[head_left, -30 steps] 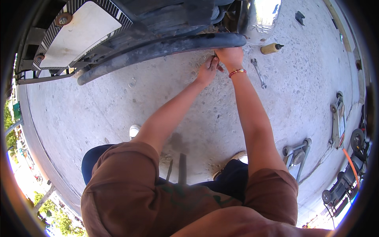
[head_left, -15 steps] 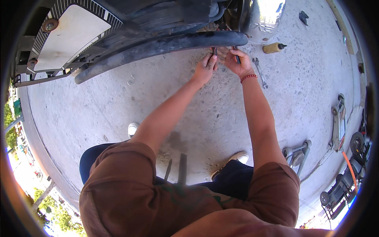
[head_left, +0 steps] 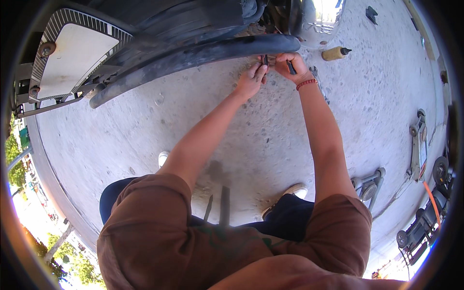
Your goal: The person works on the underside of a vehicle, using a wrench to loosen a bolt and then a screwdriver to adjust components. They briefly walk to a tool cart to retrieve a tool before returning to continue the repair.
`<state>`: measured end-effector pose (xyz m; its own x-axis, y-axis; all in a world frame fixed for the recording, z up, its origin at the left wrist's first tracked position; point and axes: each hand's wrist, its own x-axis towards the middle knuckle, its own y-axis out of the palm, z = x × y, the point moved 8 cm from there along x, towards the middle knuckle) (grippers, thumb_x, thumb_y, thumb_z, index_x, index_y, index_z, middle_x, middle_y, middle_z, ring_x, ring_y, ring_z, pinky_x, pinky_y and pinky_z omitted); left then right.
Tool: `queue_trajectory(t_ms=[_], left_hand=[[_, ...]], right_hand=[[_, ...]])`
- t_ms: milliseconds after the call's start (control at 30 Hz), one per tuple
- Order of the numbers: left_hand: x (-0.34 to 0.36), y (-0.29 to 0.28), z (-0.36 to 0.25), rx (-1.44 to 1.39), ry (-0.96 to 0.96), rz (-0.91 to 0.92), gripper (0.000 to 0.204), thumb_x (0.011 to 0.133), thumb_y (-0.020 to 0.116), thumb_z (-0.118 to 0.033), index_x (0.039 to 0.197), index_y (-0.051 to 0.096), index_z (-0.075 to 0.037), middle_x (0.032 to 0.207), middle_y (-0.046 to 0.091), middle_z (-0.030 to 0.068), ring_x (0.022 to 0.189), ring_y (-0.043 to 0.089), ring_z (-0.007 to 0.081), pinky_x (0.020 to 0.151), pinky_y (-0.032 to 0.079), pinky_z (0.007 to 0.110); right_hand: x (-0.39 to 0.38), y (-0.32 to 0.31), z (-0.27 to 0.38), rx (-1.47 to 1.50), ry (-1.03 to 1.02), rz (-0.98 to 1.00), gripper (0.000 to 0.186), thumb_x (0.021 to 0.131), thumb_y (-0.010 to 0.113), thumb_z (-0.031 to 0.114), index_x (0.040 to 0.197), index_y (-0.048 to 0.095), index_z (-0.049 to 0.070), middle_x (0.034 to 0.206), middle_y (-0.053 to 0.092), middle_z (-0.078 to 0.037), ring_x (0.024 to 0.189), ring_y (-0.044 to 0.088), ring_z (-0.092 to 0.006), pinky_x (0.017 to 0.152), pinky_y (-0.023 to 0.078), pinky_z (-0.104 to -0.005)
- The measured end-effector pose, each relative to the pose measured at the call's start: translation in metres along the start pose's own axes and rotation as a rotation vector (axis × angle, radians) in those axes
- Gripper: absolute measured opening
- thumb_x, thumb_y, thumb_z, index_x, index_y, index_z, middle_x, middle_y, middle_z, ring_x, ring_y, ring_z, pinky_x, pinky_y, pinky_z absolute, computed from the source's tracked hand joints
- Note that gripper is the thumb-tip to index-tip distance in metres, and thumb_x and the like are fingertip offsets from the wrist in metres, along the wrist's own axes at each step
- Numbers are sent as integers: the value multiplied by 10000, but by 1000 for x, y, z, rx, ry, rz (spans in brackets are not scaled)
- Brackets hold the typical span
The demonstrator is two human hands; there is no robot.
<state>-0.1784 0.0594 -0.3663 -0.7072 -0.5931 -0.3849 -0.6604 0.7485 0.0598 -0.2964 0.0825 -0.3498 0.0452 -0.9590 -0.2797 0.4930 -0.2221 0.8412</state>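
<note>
My left hand (head_left: 250, 81) is closed around a slim dark handle (head_left: 265, 60) just below the end of a curved black bar (head_left: 193, 55) on a vehicle. My right hand (head_left: 296, 70) wraps a second dark handle (head_left: 291, 67), close to the same bar end. Whether the two handles belong to one tool cannot be made out, and their far ends are hidden under the bar. A metal wrench (head_left: 320, 86) lies on the ground beside my right wrist, partly covered by it.
A yellowish bottle with a dark cap (head_left: 334, 53) lies right of my hands, with a small black piece (head_left: 371, 15) farther off. The vehicle's underside and a white panel (head_left: 77, 53) fill the far left. Wheeled metal jacks (head_left: 368, 187) (head_left: 418, 145) stand at right near an orange hose (head_left: 431, 202).
My right hand has shifted slightly up toward the bar, its fingers more curled, and its wrist now covers more of the wrench. My left hand stays nearly in place. The view has shifted slightly.
</note>
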Motion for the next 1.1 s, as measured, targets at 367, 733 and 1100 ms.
queue_trajectory(t_ms=[367, 733, 1100], left_hand=[[-19, -1, -26, 597, 339, -361, 359, 993, 473, -372, 1104, 604, -56, 684, 623, 66, 594, 619, 204, 572, 477, 332], [-23, 20, -2, 106, -5, -138, 703, 975, 283, -613, 1090, 583, 12, 839, 665, 121, 867, 631, 239, 808, 456, 348], [-30, 4, 4, 14, 59, -304, 315, 975, 557, -305, 1122, 590, -28, 780, 595, 20, 691, 551, 88, 649, 447, 244]], right_hand=[[-4, 4, 10, -171, -95, -308, 451, 745, 545, -40, 1192, 494, -8, 938, 610, -141, 760, 603, -250, 642, 529, -375], [11, 43, 30, -1552, -475, -647, 285, 791, 624, 207, 1009, 639, 24, 954, 702, -150, 875, 675, -260, 735, 508, -373], [-18, 22, 1, -401, 68, -354, 326, 764, 431, -46, 1052, 572, -104, 1158, 623, -186, 926, 625, -236, 737, 574, -352]])
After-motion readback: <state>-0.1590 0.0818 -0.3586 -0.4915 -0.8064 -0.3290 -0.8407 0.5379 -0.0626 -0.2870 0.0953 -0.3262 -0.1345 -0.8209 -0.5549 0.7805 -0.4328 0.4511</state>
